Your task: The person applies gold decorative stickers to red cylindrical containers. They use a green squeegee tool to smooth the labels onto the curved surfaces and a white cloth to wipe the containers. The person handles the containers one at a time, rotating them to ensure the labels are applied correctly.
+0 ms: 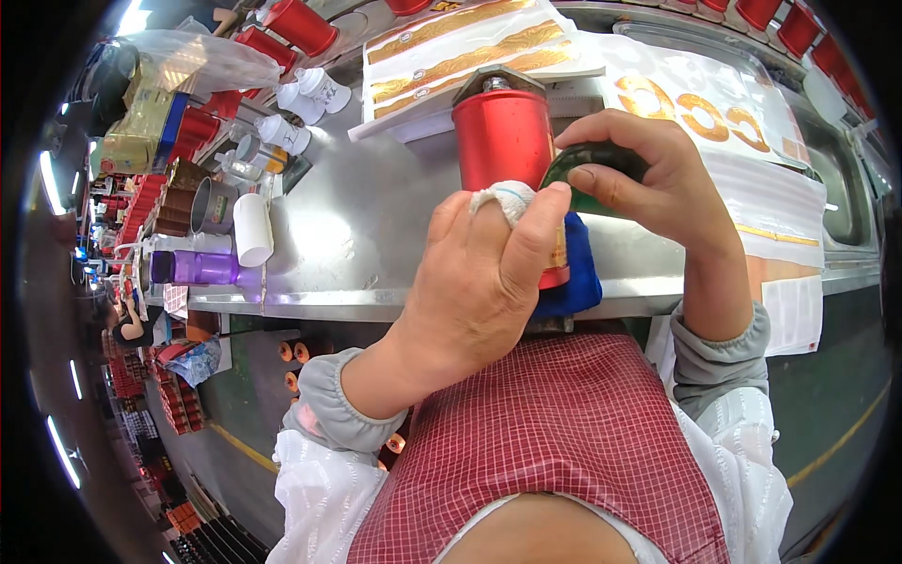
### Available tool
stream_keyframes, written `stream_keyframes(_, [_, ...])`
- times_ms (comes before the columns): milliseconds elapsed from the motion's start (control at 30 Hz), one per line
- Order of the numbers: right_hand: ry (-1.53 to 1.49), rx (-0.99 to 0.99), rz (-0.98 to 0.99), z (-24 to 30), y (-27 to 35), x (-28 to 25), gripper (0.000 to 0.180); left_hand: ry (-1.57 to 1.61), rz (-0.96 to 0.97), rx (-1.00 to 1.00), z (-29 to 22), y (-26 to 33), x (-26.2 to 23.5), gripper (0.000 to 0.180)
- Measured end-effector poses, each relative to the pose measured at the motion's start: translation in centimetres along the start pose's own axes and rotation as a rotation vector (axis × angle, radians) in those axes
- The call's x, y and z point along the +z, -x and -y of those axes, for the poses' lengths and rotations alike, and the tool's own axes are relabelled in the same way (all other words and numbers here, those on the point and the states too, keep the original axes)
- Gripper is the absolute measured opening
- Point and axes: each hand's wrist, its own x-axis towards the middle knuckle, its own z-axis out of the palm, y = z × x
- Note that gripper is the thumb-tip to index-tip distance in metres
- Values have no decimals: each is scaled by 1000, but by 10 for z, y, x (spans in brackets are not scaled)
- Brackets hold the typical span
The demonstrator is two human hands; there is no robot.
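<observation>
A glossy red canister [498, 141] lies on the steel bench in front of me, its far end against a dark hexagonal piece [498, 77] with a metal neck. My left hand [474, 277] is closed over the canister's near part, a white wrapping [507, 199] around one finger. Between thumb and fingers, my right hand [658, 179] pinches a dark green, rounded flat scraper [587, 179] by its edge. The scraper meets the canister's right side, near my left fingertips. Beneath the near end is a blue cloth [575, 273]. My left fingertips are partly hidden.
Sheets of gold decals [470, 52] and more decal sheets [695, 103] lie beyond and to the right. White bottles [319, 89], a white roll [253, 230] and a purple bottle [202, 268] stand or lie at left. A sink [836, 179] is at far right.
</observation>
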Motion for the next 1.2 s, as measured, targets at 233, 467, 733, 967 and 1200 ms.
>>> stream_keyframes(233, [-19, -17, 2, -2, 2, 2, 19, 45, 38, -37, -3, -3, -4, 57])
stream_keyframes(467, [-6, -15, -12, -3, 2, 0, 20, -1, 38, -7, -2, -4, -2, 57])
stream_keyframes(733, [8, -22, -2, -2, 3, -1, 19, -13, 82, 0, -5, -5, -3, 57])
stream_keyframes(967, [16, -28, 25, 1, -2, -1, 19, 145, -14, -15, 8, -4, -1, 55])
stream_keyframes(1200, [-6, -18, 18, 0, 0, -2, 20, 90, 83, -28, -3, -4, -10, 58])
